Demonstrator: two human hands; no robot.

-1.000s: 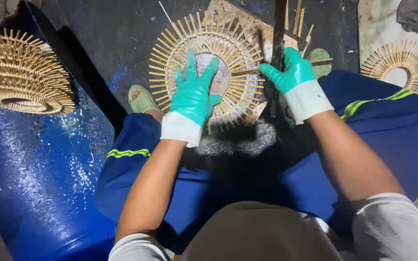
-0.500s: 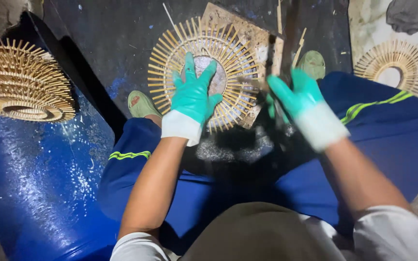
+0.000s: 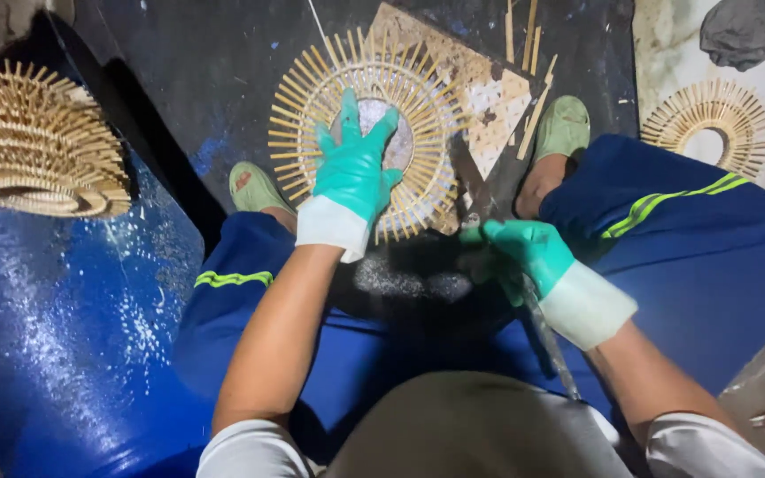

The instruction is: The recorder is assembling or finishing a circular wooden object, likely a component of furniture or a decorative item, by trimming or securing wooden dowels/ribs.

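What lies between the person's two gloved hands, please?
In the head view, between the left hand pressing the round stick frame and the right hand lies the frame's lower right rim, then a dark, blurred blade-like tool above the dark work surface.

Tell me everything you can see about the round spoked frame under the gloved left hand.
The round spoked frame is a flat ring of thin, pale sticks, bamboo by the look of it, that fan outward like sun rays from a woven band around an open centre. It lies flat on a dark work surface, between the person's feet. The left hand, in a green glove, presses down on it with spread fingers that cover much of the centre. Its right edge overlaps a pale woven panel. The right hand is off it.
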